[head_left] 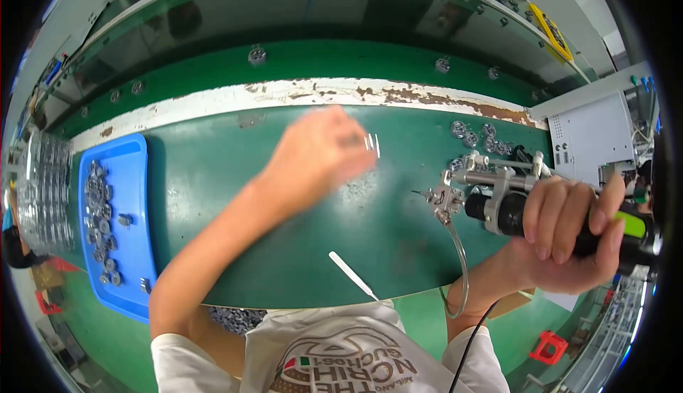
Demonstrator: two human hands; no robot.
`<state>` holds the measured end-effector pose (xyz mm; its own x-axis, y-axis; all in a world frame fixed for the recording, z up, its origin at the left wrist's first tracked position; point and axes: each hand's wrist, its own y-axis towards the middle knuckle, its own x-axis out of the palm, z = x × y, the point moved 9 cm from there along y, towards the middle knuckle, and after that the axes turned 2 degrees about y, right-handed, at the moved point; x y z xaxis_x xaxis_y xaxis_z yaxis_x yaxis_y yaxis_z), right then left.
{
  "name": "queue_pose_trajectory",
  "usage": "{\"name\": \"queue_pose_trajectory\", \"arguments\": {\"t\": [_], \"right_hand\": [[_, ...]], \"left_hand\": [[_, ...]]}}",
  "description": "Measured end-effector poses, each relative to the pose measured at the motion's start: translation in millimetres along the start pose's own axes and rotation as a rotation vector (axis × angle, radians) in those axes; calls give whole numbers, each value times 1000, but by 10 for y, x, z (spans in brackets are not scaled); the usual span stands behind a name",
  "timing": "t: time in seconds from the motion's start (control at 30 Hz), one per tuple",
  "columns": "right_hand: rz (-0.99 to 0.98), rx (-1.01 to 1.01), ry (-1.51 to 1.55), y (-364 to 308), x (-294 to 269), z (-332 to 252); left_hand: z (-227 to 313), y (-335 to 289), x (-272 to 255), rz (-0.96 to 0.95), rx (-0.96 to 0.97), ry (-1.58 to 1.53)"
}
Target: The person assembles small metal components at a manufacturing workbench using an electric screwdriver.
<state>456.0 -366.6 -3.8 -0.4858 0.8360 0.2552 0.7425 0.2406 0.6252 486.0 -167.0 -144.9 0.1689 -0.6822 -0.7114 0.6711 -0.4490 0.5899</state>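
Observation:
My left hand (324, 147) is over the middle of the green worktable, fingers curled and smeared by motion. Bright streaks show beside its fingertips, and I cannot make out whether it holds anything. My right hand (569, 226) is wrapped round a black handheld tool (509, 213) with a green panel. A metal fitting (447, 197) with a thin needle tip is on its front, pointing left, and a clear tube (461, 258) hangs from it. Several small round metal parts (469, 137) lie beyond the tool.
A blue tray (147, 215) with several small metal parts stands at the left, beside stacked clear plastic trays (46, 194). A white stick-like tool (352, 275) lies near the front edge. Behind a chipped white ledge (306, 94), a green conveyor (341, 59) carries spaced metal parts. A white box (590, 133) stands right.

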Motion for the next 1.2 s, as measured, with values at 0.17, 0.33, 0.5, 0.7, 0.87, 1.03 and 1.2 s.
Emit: {"name": "queue_pose_trajectory", "arguments": {"t": [0.17, 0.33, 0.5, 0.7, 0.87, 1.03, 1.2], "right_hand": [[92, -70, -61, -69, 273, 50], [110, -97, -114, -59, 346, 198], [196, -87, -230, -106, 285, 232], [591, -163, -365, -510, -285, -92], [531, -166, -372, -719, -547, -337], [493, -165, -468, -696, -501, -369], [392, -93, -441, -599, -422, -372]], "left_hand": [[230, -559, 76, -8, -73, -91], [294, -609, 128, -14, 39, -63], [318, -605, 182, -56, 71, -32], [364, -610, 177, -24, 81, -26], [361, -605, 157, -8, 68, -34], [362, -594, 191, -20, 73, -45], [335, -617, 168, -7, 65, -49]]}}
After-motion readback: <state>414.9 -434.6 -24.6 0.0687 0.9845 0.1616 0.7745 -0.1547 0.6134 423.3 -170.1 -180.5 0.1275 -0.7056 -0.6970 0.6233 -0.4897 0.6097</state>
